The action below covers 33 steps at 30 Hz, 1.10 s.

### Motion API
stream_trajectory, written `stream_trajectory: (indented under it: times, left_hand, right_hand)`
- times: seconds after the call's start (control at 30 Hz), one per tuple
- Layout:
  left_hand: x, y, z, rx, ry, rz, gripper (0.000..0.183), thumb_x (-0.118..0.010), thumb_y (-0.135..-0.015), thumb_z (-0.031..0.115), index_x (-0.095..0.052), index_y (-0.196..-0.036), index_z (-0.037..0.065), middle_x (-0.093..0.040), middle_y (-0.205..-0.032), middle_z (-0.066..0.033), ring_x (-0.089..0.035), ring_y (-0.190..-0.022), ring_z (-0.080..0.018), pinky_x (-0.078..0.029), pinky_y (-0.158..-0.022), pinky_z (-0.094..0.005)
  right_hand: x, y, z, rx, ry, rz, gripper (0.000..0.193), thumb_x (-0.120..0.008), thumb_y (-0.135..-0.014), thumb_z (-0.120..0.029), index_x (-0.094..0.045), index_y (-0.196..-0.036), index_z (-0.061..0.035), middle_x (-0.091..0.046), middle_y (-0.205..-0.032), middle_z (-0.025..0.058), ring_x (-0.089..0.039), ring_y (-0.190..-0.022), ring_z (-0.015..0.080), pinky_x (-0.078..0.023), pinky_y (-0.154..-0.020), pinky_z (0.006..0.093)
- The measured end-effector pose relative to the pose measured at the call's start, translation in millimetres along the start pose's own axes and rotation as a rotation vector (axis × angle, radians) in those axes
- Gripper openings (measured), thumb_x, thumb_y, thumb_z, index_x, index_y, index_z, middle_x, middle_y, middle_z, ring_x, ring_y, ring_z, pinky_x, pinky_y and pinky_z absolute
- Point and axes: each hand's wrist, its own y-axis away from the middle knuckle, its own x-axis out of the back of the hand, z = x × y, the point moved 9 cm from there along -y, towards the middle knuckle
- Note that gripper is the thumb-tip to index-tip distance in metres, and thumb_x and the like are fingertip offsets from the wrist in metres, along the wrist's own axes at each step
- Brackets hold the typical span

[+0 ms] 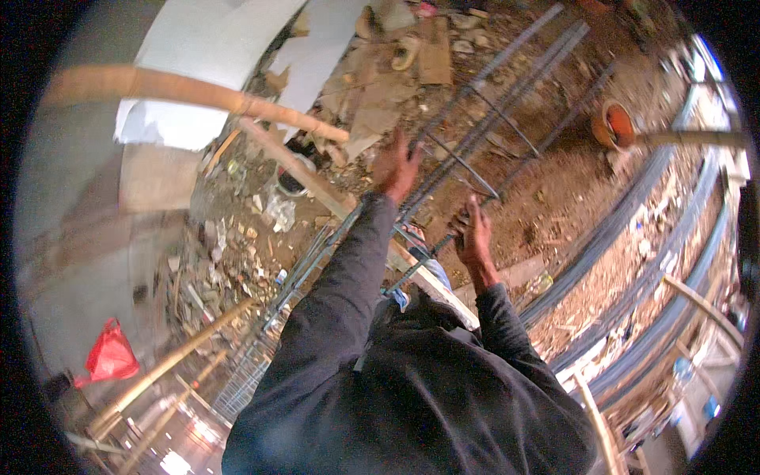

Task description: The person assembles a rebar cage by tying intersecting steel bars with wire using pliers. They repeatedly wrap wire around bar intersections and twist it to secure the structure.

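A rebar cage (518, 107) of dark steel bars and square stirrups stretches from in front of me toward the far right. My left hand (394, 168) is at the cage's left side, its fingers extended and apart next to a long bar; the hand is slightly blurred. On the near right side, my right hand (476, 237) has its fingers curled round a bar, close to a stirrup (463, 169) corner. Part of the cage passes beneath my arms and is hidden by my body. A wooden beam (317, 184) runs under the cage.
Long bundled steel bars (606, 226) curve along the right. An orange bucket (616, 125) lies by a pole. At upper left, a bamboo pole (214, 99) crosses over white sheets (214, 36). Rubble (202, 297) covers the ground; a red plastic bag (111, 352) sits lower left.
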Motion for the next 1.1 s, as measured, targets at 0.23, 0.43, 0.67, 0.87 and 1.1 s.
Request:
stream_trajectory:
  times: [0.23, 0.43, 0.67, 0.87, 1.1]
  left_hand:
    - [45.8, 14.6, 36.6, -0.104, 0.200, 0.142, 0.097, -0.066, -0.091, 0.057, -0.028, -0.153, -0.007, -0.025, -0.159, -0.0338, -0.034, -0.144, -0.0501, -0.039, -0.114, -0.0520]
    - [145.0, 110.9, 55.6, 0.005, 0.255, 0.327, 0.092, -0.065, -0.088, 0.064, -0.042, -0.142, -0.007, -0.060, -0.116, -0.0334, -0.062, -0.108, -0.0426, -0.049, -0.092, -0.0535]
    - [110.9, 343.1, -64.2, 0.406, 0.908, 0.423, 0.036, -0.053, -0.105, 0.033, -0.055, -0.118, -0.001, -0.061, -0.079, -0.0036, -0.056, -0.066, -0.0165, -0.046, -0.058, -0.0317]
    - [141.8, 513.6, -65.0, 0.521, 0.705, 0.814, 0.032, -0.043, -0.108, 0.024, -0.058, -0.114, -0.004, -0.055, -0.084, -0.0093, -0.055, -0.081, -0.0166, -0.048, -0.072, -0.0381]
    - [198.9, 585.1, -68.0, 0.254, 0.715, 0.772, 0.037, -0.045, -0.109, 0.024, -0.055, -0.135, 0.000, -0.063, -0.092, -0.0140, -0.061, -0.082, -0.0212, -0.050, -0.071, -0.0368]
  right_hand:
    - [20.0, -27.6, 1.4, 0.115, 0.121, -0.185, 0.049, -0.061, -0.100, -0.044, -0.059, -0.134, -0.0077, -0.068, -0.109, 0.0090, -0.064, -0.086, 0.0217, -0.053, -0.071, 0.0357]
    - [35.0, -41.7, -36.5, 0.655, 1.110, -0.437, 0.060, -0.052, -0.102, -0.028, -0.038, -0.157, -0.0109, -0.045, -0.156, 0.0126, -0.050, -0.133, 0.0342, -0.042, -0.109, 0.0509]
    - [21.5, 16.5, -62.0, 0.933, 0.853, -0.155, 0.058, -0.054, -0.102, -0.037, -0.044, -0.150, -0.0052, -0.055, -0.144, 0.0181, -0.056, -0.127, 0.0352, -0.045, -0.106, 0.0476]
    - [-91.1, 153.0, 99.3, 0.295, 0.931, -1.043, 0.051, -0.056, -0.103, -0.040, -0.054, -0.140, -0.0049, -0.062, -0.132, 0.0179, -0.060, -0.119, 0.0308, -0.047, -0.101, 0.0416]
    - [-75.7, 290.0, 294.6, 0.343, 1.691, -1.243, 0.041, -0.062, -0.100, -0.036, -0.064, -0.128, -0.0068, -0.062, -0.131, 0.0197, -0.057, -0.121, 0.0363, -0.045, -0.104, 0.0431]
